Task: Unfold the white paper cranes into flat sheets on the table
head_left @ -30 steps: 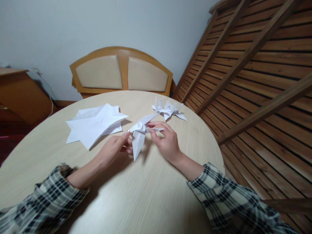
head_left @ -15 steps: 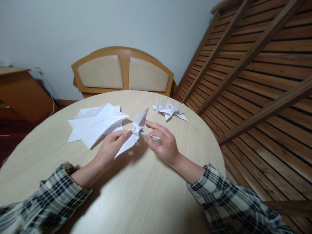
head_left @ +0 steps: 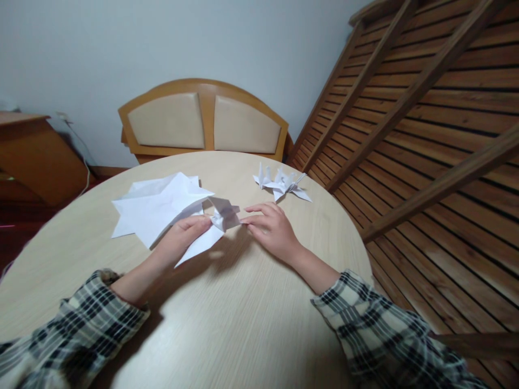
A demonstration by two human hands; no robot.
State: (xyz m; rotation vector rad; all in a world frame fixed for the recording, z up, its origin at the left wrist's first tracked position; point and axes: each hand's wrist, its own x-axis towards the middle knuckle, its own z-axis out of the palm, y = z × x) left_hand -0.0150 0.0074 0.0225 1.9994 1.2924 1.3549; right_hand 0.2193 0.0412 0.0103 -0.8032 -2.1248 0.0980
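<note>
A white origami crane (head_left: 203,244) is above the middle of the table, one wing pointing down toward me. My left hand (head_left: 184,235) pinches its body between thumb and fingers. At the crane's right end, the thumb and index fingertips of my right hand (head_left: 270,229) close on a thin paper tip, the other fingers loosely bent. Part of the crane's body is hidden behind my left fingers. Left of it lie white creased paper sheets (head_left: 154,202) with pointed corners, overlapping one another. Several folded white paper cranes (head_left: 284,183) stand together beyond my right hand.
The round light-wood table (head_left: 227,324) fills the foreground. Behind it stands a wooden headboard (head_left: 206,113) with cream panels, against a pale wall. A slatted wooden frame (head_left: 405,135) rises along the right side. A brown desk (head_left: 32,151) is at the far left.
The crane has tilted and shifted slightly left with my left hand. Its upper wing, upright before, now leans over to the right. My right fingertips have moved out to its right end.
</note>
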